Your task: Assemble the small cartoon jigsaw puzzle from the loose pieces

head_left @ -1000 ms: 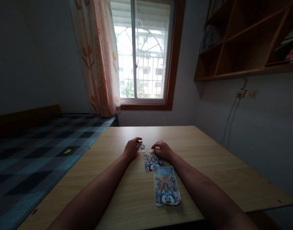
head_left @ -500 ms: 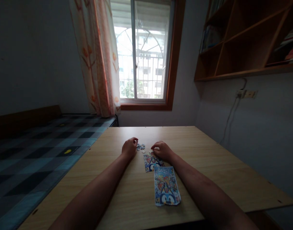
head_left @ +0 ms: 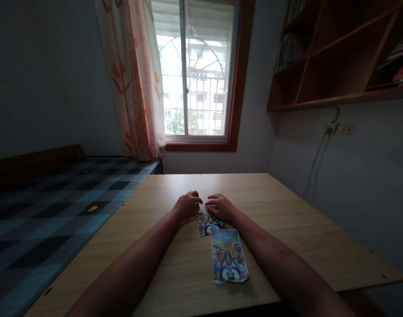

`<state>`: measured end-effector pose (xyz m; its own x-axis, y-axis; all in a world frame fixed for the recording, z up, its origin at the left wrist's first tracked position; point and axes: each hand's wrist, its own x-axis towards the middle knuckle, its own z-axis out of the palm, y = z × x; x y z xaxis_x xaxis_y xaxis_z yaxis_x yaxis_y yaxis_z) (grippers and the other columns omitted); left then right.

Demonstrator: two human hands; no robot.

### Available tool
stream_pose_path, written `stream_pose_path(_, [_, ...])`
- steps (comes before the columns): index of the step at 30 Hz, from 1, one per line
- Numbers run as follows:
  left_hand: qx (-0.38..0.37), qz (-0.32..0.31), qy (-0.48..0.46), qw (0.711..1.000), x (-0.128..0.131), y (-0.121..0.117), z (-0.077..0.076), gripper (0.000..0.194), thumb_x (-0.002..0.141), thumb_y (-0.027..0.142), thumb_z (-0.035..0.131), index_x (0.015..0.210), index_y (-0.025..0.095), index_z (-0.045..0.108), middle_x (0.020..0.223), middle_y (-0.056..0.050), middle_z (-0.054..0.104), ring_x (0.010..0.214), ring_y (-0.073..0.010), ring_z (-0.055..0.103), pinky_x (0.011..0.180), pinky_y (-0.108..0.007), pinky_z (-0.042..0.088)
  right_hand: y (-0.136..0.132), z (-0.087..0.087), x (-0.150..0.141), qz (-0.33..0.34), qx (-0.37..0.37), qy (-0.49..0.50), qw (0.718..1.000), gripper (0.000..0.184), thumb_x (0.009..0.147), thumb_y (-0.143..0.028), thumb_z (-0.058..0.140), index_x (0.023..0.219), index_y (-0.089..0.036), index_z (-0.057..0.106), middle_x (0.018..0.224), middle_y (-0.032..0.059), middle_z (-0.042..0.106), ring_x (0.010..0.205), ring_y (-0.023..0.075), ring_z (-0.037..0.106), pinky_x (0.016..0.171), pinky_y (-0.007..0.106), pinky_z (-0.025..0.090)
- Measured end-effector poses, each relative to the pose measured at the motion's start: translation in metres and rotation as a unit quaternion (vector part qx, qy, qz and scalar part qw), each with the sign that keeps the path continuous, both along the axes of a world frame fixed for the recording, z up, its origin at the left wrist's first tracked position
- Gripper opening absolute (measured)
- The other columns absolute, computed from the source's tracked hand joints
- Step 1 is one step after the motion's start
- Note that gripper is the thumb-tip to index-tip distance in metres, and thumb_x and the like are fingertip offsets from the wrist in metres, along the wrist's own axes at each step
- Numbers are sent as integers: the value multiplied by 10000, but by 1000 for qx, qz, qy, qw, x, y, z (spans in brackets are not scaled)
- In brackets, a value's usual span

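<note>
A partly joined jigsaw puzzle (head_left: 206,226) lies on the wooden table, its colourful picture showing a blue cartoon face. My left hand (head_left: 187,207) is at the puzzle's upper left corner with fingers curled and thumb tucked under; anything held there is too small to make out. My right hand (head_left: 221,207) rests over the upper right part of the puzzle, fingers loosely bent and apart, covering that part. Overlapping the puzzle's lower edge is a printed picture sheet (head_left: 229,255) with the same scene. My left hand hides the loose pieces.
The wooden table (head_left: 148,264) reaches toward the wall under the window (head_left: 204,88). A bed with a checked cover (head_left: 56,211) stands along its left side. Wooden shelves (head_left: 340,53) hang at upper right, above a socket (head_left: 345,129) with a cord.
My left hand has moved right, from beside the pile of loose pieces to the puzzle's upper left corner. My right hand has shifted slightly left, and the picture sheet has stayed put.
</note>
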<state>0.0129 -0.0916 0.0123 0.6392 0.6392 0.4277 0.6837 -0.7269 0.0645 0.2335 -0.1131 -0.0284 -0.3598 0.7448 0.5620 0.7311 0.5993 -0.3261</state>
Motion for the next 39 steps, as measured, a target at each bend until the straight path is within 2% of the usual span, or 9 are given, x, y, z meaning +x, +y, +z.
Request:
stream_pose_path(7, [-7, -3, 9, 1000, -10, -4, 4, 274, 817, 177, 583, 950, 275, 802, 998, -53, 689, 891, -196, 659, 822, -296, 515, 4, -3, 1, -5, -2, -8, 1000, 197, 911, -278, 656, 1033, -275, 811, 1236, 90, 721, 1216, 246, 611, 1094, 421, 443])
stream_pose_path(20, [25, -21, 54, 998, -7, -2, 2, 226, 885, 240, 559, 795, 258, 766, 946, -62, 675, 871, -202, 627, 758, -301, 477, 7, -5, 0, -9, -7, -11, 1000, 161, 836, -243, 721, 952, -292, 821, 1216, 72, 729, 1196, 257, 623, 1094, 424, 446])
stream_pose_path(33, [30, -7, 75, 997, -3, -1, 1, 234, 899, 222, 540, 794, 230, 750, 934, -71, 685, 857, -201, 636, 744, -300, 478, 6, -4, -1, 2, -4, 10, 1000, 180, 815, -173, 693, 900, -271, 818, 1145, 59, 746, 1143, 232, 644, 1080, 376, 445])
stream_pose_path(39, [14, -17, 56, 998, -5, -5, 4, 189, 880, 306, 603, 888, 252, 784, 977, -57, 700, 897, -205, 646, 800, -313, 489, 5, -3, -1, 4, -8, 11, 1000, 163, 812, -184, 691, 887, -260, 814, 1138, 63, 745, 1126, 240, 649, 1065, 377, 448])
